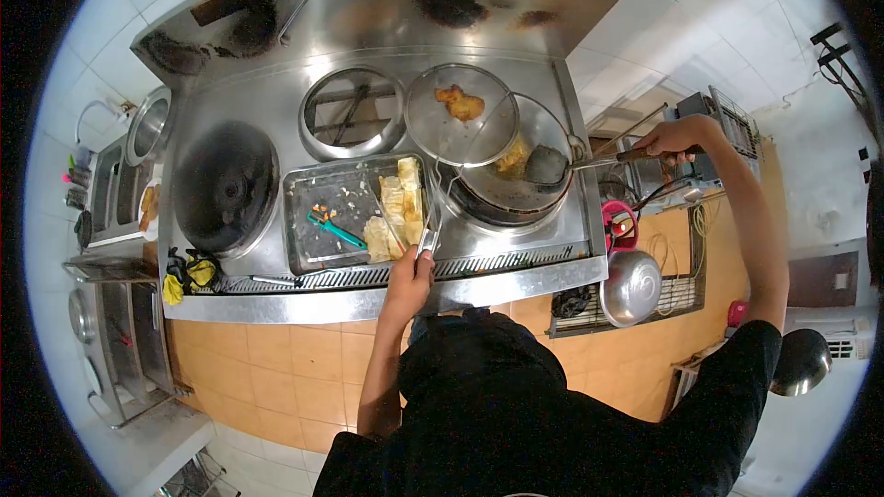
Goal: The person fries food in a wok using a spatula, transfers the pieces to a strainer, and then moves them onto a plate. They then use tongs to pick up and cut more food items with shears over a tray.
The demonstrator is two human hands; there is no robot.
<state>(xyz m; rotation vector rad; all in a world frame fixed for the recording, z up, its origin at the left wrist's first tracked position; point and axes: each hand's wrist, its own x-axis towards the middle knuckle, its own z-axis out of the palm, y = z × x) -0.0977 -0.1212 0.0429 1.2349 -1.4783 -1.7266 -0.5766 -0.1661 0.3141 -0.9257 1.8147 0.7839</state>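
Observation:
My left hand (408,287) is closed around the handle of a wide round mesh strainer (433,133), which is held above the wok's left side. A browned fried piece (460,104) lies in the strainer. On the right, my right hand (679,136) is wrapped round the long handle of a wok spatula (547,166). Its dark head is inside the wok (502,198), beside a yellow-golden piece of food (512,158). Below my left hand's side sits a metal tray (308,186) with pale yellow slabs (401,198) and a teal-handled peeler-like tool (337,231).
A blackened wok (226,186) rests on the left burner, and an open burner ring (351,113) is behind the tray. A yellow-and-black cloth or glove (191,273) lies at the stove's front left corner. A metal bowl (631,288) and pink container (620,224) are at right.

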